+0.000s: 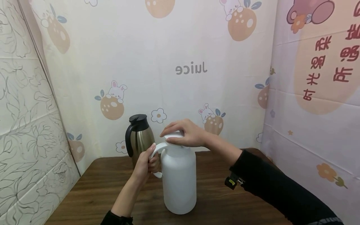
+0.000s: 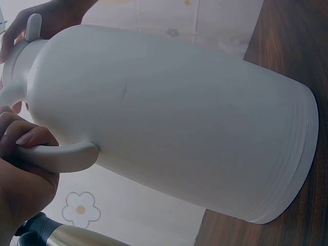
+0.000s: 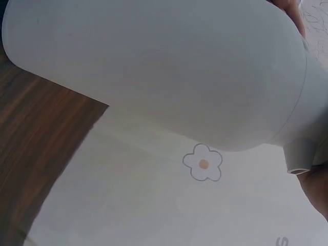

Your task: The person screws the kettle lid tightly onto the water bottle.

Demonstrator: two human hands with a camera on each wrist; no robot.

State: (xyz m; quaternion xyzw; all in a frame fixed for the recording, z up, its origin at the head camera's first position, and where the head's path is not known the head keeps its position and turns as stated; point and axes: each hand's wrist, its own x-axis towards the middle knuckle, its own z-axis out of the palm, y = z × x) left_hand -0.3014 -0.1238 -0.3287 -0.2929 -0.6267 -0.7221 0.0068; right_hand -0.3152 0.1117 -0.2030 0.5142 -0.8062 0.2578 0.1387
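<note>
A white vacuum jug (image 1: 180,181) stands upright on the wooden table in the middle of the head view. My left hand (image 1: 145,164) grips its curved white handle (image 1: 159,147), fingers wrapped round it; the left wrist view shows the lower end of the handle (image 2: 69,159) joining the body. On top, my right hand (image 1: 189,132) holds the round white lid (image 1: 174,135) between thumb and fingers. In the right wrist view a short spout (image 3: 300,156) sticks out from the neck, with the jug body (image 3: 169,66) filling the upper part.
Behind and to the left stands a gold-brown steel thermos jug (image 1: 142,140) with a black lid (image 1: 138,122) and black handle. Printed cloth (image 1: 191,90) hangs behind the dark wooden table (image 1: 225,193) and at both sides.
</note>
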